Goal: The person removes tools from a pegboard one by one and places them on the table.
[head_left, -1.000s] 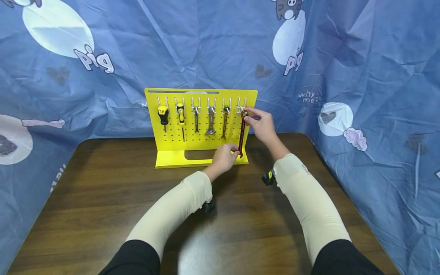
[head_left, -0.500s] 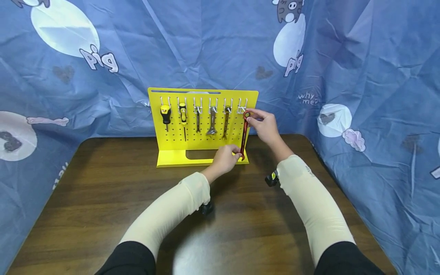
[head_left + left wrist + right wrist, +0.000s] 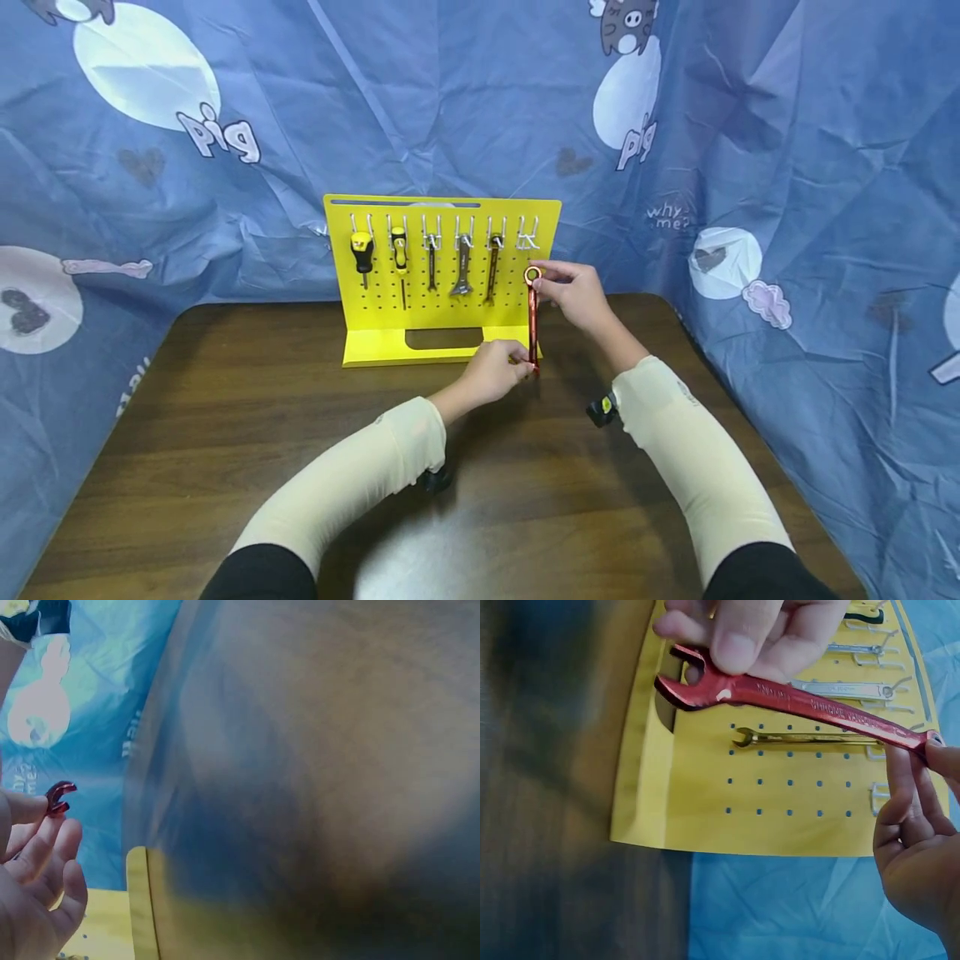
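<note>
A red combination wrench (image 3: 533, 321) stands nearly upright in front of the right side of the yellow pegboard (image 3: 450, 321). My right hand (image 3: 581, 293) pinches its ring end at the top. Lower down, my left hand (image 3: 495, 369) pinches it near the open-jaw end. In the left wrist view the red open jaw (image 3: 61, 796) pokes out past the thumb. The right wrist view shows the wrench's lettered shaft (image 3: 817, 706) between both hands. Behind it a gold wrench (image 3: 810, 739) hangs on the board. The rightmost hook (image 3: 528, 240) holds nothing.
Left of that hook hang two yellow-black screwdrivers, one stubby (image 3: 362, 250) and one long (image 3: 399, 250), a small wrench (image 3: 431, 260) and an adjustable wrench (image 3: 462, 265). The board stands on a brown wooden table (image 3: 225, 433). A blue printed curtain (image 3: 480, 100) hangs behind and right.
Both hands have come down and toward me with the red wrench, away from the rightmost hook. The wrench now stands straighter. The other tools hang as before.
</note>
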Motion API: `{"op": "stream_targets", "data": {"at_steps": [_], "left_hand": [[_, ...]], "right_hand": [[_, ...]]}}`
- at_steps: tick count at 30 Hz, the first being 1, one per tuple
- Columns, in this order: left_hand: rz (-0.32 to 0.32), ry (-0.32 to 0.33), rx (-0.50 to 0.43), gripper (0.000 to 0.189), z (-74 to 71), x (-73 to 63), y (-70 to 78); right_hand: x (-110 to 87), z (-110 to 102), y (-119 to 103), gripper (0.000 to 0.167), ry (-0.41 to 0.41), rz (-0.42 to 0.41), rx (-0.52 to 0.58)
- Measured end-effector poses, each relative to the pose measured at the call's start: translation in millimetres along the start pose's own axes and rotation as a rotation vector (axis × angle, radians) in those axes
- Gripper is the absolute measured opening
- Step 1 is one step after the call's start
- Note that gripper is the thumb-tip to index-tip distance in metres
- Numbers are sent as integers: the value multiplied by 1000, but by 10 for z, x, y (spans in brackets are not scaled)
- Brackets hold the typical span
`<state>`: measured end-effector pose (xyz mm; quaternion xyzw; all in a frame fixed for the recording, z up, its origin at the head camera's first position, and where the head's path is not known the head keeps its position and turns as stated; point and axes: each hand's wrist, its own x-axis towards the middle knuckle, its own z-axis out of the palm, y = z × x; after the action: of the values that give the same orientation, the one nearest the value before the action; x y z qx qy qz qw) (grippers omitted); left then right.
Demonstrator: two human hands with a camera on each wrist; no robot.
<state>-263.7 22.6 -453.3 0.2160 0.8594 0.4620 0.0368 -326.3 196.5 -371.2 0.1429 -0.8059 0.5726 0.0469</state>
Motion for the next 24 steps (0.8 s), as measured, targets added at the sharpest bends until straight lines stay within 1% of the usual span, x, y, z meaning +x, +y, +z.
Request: {"op": "stream_targets", "data": {"at_steps": [3,6,11,15,18,20,24], "left_hand": [[6,-38,-6,5,47,-97,-3],[-2,-75,-37,4,102,-187,1],[-26,-96,-83,6,200,-302,-28],[-56,-107,-132,7,268,-369,-46],[-71,-117,-152,8,313,-405,-54],[-73,-120,-153,8,338,-423,-61],[-80,-128,-121,11,387,-447,-87]], "right_hand": [[-63,13,81,37,-38,70,30],[-120,30,176,36,-57,118,19],[-193,62,331,32,-77,166,27],[-236,76,440,32,-100,192,49],[-269,84,497,32,-110,207,39],[-293,88,528,32,-116,219,32],[-329,93,599,32,-126,256,25]]}}
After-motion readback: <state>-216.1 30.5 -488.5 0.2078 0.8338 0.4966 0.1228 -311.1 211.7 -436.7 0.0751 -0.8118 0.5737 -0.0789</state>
